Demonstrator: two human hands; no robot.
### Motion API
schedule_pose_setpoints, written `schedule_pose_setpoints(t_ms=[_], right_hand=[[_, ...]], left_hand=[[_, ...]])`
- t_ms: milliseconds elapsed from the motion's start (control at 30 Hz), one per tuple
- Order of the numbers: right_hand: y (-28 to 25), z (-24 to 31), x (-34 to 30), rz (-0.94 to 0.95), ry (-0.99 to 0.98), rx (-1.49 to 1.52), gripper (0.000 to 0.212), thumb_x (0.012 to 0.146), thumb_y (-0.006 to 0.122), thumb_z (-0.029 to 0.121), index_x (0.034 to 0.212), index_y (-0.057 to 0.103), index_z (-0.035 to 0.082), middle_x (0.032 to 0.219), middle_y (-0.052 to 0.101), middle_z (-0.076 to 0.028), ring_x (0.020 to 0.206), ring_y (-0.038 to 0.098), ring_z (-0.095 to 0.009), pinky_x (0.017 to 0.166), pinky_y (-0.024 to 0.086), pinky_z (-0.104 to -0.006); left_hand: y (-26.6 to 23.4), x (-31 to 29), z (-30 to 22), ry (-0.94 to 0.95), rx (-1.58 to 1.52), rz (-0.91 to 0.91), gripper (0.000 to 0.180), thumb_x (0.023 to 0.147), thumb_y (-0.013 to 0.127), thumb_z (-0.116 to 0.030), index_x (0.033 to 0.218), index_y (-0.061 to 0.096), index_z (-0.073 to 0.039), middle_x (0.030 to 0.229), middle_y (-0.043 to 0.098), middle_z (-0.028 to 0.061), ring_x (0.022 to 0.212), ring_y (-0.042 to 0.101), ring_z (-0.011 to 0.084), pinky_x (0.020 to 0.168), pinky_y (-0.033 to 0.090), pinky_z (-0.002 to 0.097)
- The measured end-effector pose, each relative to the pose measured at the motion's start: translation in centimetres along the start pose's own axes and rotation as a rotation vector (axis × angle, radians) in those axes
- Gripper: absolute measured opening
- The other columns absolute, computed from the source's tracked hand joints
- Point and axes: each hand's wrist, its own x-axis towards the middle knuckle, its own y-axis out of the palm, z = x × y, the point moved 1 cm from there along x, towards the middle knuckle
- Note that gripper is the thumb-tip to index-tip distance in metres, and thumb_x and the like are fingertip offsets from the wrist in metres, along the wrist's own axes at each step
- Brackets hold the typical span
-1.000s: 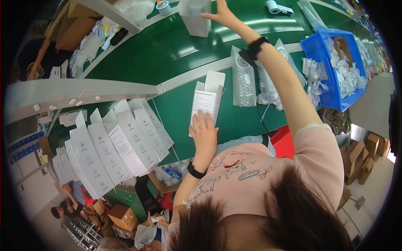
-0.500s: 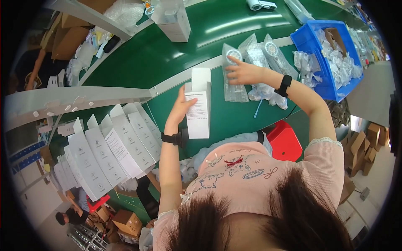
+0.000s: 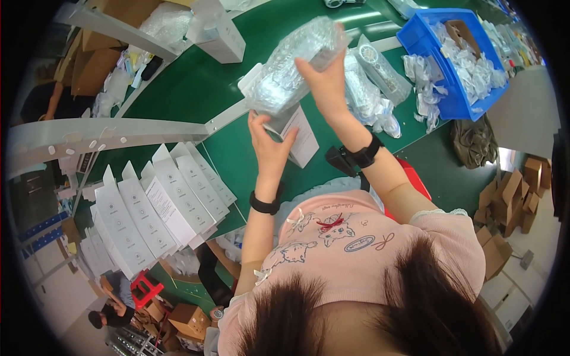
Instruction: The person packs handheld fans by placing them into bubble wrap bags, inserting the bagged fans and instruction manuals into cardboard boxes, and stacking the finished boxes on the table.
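Note:
My right hand [image 3: 326,83] grips a bubble-wrapped package [image 3: 291,59], tilted above the table. The lower end of the package is at the top of a white carton [image 3: 304,137]. My left hand [image 3: 270,142] is closed around that carton, thumb on its printed side. A white flap [image 3: 250,80] sticks out behind the package. Whether the package's end is inside the carton, I cannot tell. Right of my right hand lie more clear bubble-wrapped items, one a bagged item with a round disc end [image 3: 383,71].
A blue bin [image 3: 415,44] with small plastic bags stands at the right. Several open white cartons [image 3: 136,219] stand in a row at the left, below a metal rail [image 3: 148,137]. Another carton [image 3: 219,35] stands at the back. A person [image 3: 116,302] is at lower left.
My right hand has picked up a bubble-wrapped package from the table and brought it left over the carton. My left hand has moved the carton slightly up and right, tilting it.

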Motion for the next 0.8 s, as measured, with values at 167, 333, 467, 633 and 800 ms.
schedule_pose_setpoints(t_ms=[167,333,467,633,800], right_hand=[[-0.5,2.0,-1.5,0.344,-0.104,-0.407,0.057,0.072,0.065,0.011,0.123,0.041,0.006,0.117,0.045,-0.015,0.11,0.044,-0.027,0.091,0.038,-0.0343],[-3.0,4.8,0.0,0.585,-0.489,-0.794,0.049,0.07,0.066,0.012,0.115,0.047,0.006,0.114,0.045,-0.016,0.106,0.046,-0.032,0.088,0.04,-0.0347],[-4.4,5.3,0.2,0.684,-0.483,-0.794,0.044,0.068,0.067,0.012,0.108,0.051,0.006,0.112,0.046,-0.016,0.102,0.047,-0.033,0.085,0.041,-0.0355],[-3.7,5.1,-1.9,0.561,-0.258,-0.556,0.042,0.064,0.069,0.012,0.104,0.055,0.007,0.112,0.046,-0.016,0.099,0.048,-0.033,0.083,0.042,-0.0354],[-2.9,2.6,-4.0,0.633,-0.433,-0.837,0.039,0.063,0.067,0.009,0.1,0.057,0.007,0.112,0.048,-0.015,0.095,0.05,-0.031,0.081,0.043,-0.0343]], left_hand=[[0.9,-0.6,0.1,0.131,-0.046,-0.207,0.058,0.059,0.079,-0.014,0.094,0.034,-0.008,0.12,0.034,0.0265,0.112,0.037,0.0404,0.092,0.031,0.0426],[0.5,-0.1,-0.9,0.452,0.118,-0.237,0.059,0.058,0.08,-0.01,0.095,0.034,-0.008,0.122,0.032,0.027,0.112,0.036,0.0433,0.091,0.032,0.0458],[0.1,-0.2,-0.8,0.548,0.178,-0.248,0.058,0.059,0.079,-0.008,0.095,0.033,-0.008,0.122,0.03,0.0258,0.111,0.036,0.0431,0.089,0.033,0.048],[1.5,0.6,-1.7,0.558,0.222,-0.146,0.057,0.06,0.078,-0.008,0.096,0.033,-0.008,0.122,0.029,0.0254,0.111,0.035,0.0427,0.089,0.034,0.0475],[2.7,1.1,-2.3,0.48,0.234,-0.083,0.059,0.06,0.079,-0.01,0.096,0.033,-0.008,0.123,0.03,0.0245,0.113,0.035,0.0415,0.09,0.033,0.0464]])
